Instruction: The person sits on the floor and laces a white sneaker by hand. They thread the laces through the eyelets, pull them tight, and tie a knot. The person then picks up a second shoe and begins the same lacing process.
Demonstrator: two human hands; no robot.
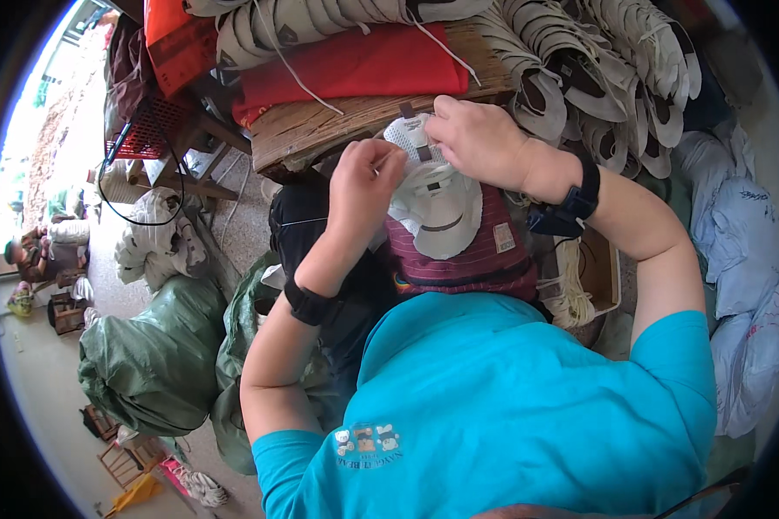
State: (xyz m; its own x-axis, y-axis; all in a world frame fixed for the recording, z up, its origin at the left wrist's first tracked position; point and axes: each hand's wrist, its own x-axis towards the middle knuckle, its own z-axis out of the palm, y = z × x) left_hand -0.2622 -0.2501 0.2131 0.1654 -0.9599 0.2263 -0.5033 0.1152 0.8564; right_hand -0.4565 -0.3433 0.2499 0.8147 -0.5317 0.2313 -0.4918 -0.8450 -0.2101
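Note:
A white shoe upper (441, 221) with a mesh tongue (404, 134) and a grey tab rests over my lap, on a maroon striped cloth (502, 246). My left hand (363, 177) is closed at the upper's left edge, pinching a thin white strand that looks like a shoelace (377, 167). On the other side, my right hand (480, 143) has its fingers closed on the right edge of the tongue. The palm hides part of that grip. Both hands are just in front of the wooden bench.
A wooden bench (312, 138) carries a red cloth (355, 73) and stacked shoe uppers (312, 26); more uppers (571, 69) stand at the right. A lace bundle (571, 290) hangs by a box (613, 268). Green sacks (156, 355) lie left, pale bags (744, 251) right.

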